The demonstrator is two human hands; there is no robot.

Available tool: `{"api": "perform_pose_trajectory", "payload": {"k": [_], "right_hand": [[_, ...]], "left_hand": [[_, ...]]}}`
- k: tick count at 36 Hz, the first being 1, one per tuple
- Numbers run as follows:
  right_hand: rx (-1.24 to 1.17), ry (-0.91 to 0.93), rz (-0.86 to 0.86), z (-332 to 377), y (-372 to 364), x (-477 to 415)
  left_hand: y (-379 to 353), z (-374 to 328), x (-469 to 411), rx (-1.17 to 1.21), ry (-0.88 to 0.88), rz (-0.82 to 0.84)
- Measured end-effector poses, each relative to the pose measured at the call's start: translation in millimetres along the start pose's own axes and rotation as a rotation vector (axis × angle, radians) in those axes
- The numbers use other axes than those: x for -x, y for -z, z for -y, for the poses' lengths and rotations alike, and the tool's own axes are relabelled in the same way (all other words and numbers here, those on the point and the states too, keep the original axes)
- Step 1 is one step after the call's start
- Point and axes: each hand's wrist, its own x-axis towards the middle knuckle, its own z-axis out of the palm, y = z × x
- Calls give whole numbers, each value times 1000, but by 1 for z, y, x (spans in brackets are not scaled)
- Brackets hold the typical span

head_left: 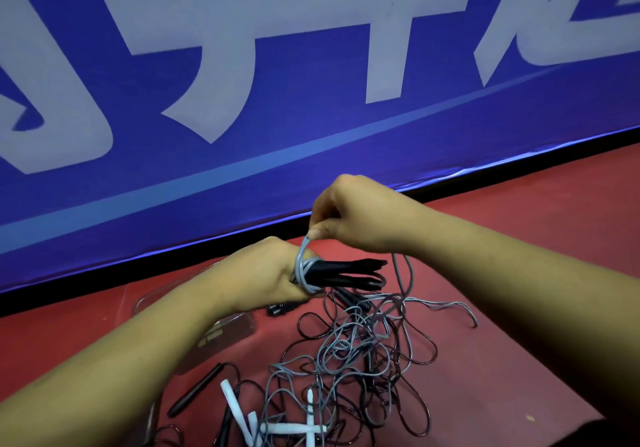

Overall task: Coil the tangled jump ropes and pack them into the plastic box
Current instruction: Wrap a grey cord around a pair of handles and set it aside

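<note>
Snag risk mid-wrap, frame centre.
Grips black handles [349,275] in left hand [273,273], pinches grey rope [302,249] in right hand [349,214]; likely drags tangle [346,349], lower centre, loosening turns. Plastic box [244,325] left of centre.

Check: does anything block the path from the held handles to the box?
Nothing solid does. The box lies on the floor just below the left hand that grips the handles. But the grey rope pinched by the right hand seems to trail down into the tangle, which may drag along.
</note>
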Motion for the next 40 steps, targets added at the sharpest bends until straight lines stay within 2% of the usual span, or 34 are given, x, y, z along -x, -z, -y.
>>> {"api": "perform_pose_trajectory", "payload": {"k": [2,8,11,15,18,23,29,32,37,40], "right_hand": [[-111,-26,57,-6,2,2],[-786,-214,239,-28,-5,14],[-863,-271,190,-27,-10,12],[-907,-253,202,-22,-18,9],[-906,-267,194,-22,-21,10],[-785,-280,195,-14,-18,12],[-464,-236,178,-1,-13,17],[-192,-157,167,5,-15,14],[203,-73,71,10,-12,14],[259,-24,39,14,-12,16]], "left_hand": [[-2,-6,2,81,-12,-8],[6,-29,5,278,55,-175],[10,-27,1,365,179,-232],[13,-17,-2,473,340,-262],[15,-14,-4,489,398,-286],[19,-8,-6,488,375,-365],[24,5,-5,258,324,-427],[21,7,-5,97,311,-439],[20,18,-4,-196,392,-321],[16,14,-2,-284,415,-215]]}}
